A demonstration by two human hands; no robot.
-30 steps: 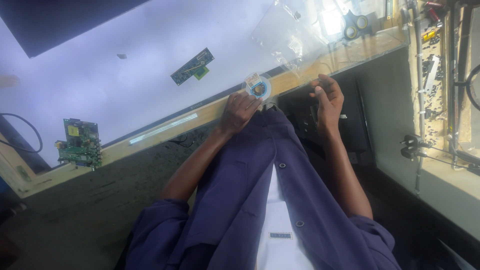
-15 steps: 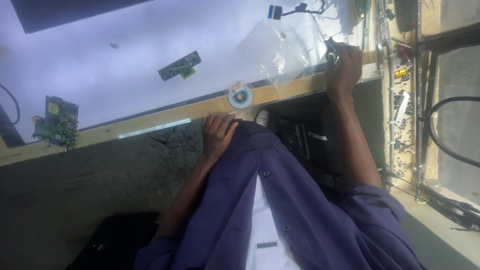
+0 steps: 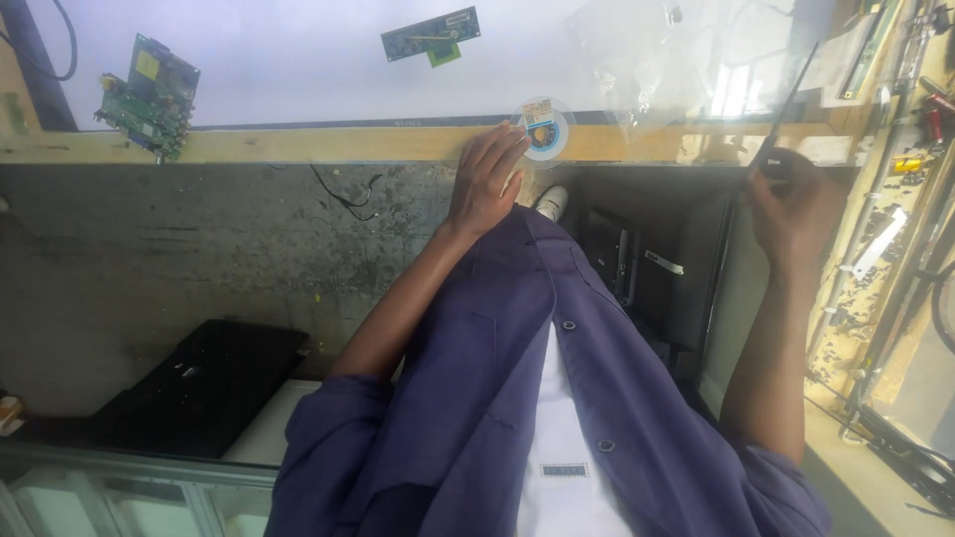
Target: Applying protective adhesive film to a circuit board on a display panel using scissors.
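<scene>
My left hand (image 3: 487, 179) lies flat on the wooden front edge (image 3: 298, 146) of the white table, fingers spread, holding nothing. Its fingertips reach a small round clear spool (image 3: 547, 129) with a blue core that sits on that edge. My right hand (image 3: 796, 209) is off to the right, below the table edge, closed around the lower end of a thin dark rod-like tool (image 3: 791, 99) that slants up over the table corner. My blue jacket and white shirt fill the lower middle of the head view.
A green circuit board (image 3: 149, 94) lies at the table's left, a narrow green strip board (image 3: 430, 35) farther back, and a clear plastic bag (image 3: 676, 70) near the tool. Black boxes (image 3: 647, 278) stand under the table, a black case (image 3: 199, 383) lies on the floor, and a cluttered tool shelf (image 3: 895, 229) runs along the right.
My right hand left the plastic bag and came back toward me, now gripping the thin dark tool. My left hand rose from my lap to the table edge by the spool.
</scene>
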